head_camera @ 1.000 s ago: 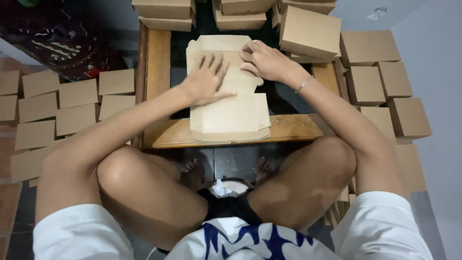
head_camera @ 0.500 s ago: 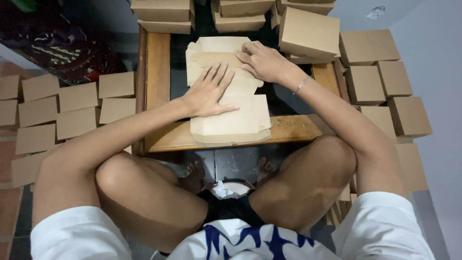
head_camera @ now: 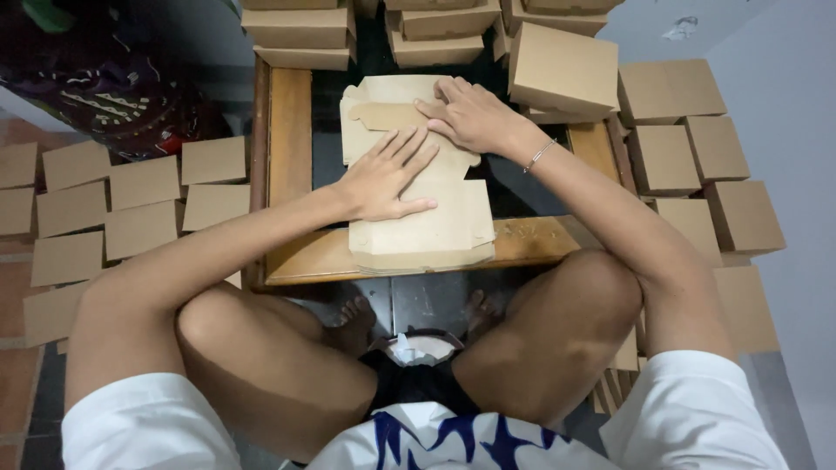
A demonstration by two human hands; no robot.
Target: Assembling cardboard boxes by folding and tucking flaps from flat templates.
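The flat cardboard box blank (head_camera: 418, 187) lies unfolded on the low wooden table (head_camera: 289, 148) right in front of me, its near edge hanging a little past the table's front rail. My left hand (head_camera: 383, 178) rests palm down on its middle, fingers spread flat, gripping nothing. My right hand (head_camera: 470, 115) presses on the far flap of the blank, fingers stretched and flat as well, pinning the card rather than holding it; a thin bracelet (head_camera: 540, 155) sits on that wrist

Plain brown packages surround the spot. A folded cardboard box (head_camera: 562, 68) stands on the table's far right corner, just beside my right hand. Stacked boxes (head_camera: 300, 30) line the far edge of the table. To the right, finished boxes (head_camera: 697, 148) sit packed close together on the floor against the pale wall. To the left, square flat pieces of cardboard (head_camera: 131, 191) lie in rows on the floor, near a dark patterned cloth (head_camera: 113, 104). I see no labels on any of them. My bare knees frame the table's near side
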